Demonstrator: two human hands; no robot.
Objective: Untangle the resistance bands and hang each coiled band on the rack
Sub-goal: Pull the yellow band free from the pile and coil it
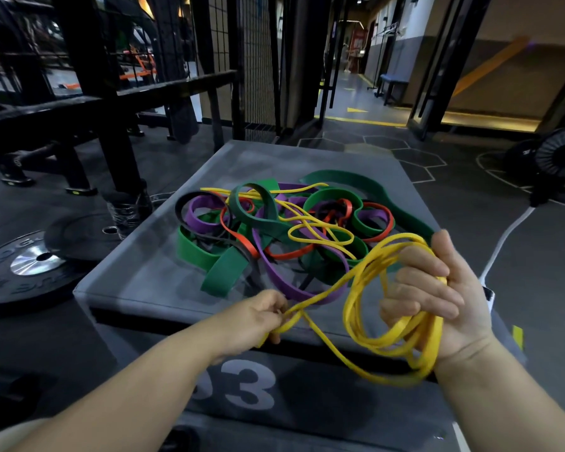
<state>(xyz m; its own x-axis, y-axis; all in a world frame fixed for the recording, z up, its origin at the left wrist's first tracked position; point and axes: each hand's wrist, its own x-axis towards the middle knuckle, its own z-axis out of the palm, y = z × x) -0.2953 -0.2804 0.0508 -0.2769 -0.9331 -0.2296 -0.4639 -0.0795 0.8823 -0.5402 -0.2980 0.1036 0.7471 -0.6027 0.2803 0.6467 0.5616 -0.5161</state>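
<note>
Coiling the yellow band [398,329] at five o'clock, just off the near edge of the box [137,282]; your right hand [444,295] is curled round the gathered loops, and your left hand [258,318], at six o'clock, pinches the loose run between its fingertips. Step in hand, as judged: winding the free length onto the coil; feed from the left under light tension, lay each turn flat beside the one before it, keep the loops one size, and let no twist enter the strap. A second thin yellow strand lies in the pile [268,220] at twelve o'clock; whether it catches the held band cannot be told, so lift gently before pulling; a stretched band may snap back. Green, purple, red and black bands lie tangled there; the dark frame [88,60] at ten o'clock may be the rack, though this is uncertain.
</note>
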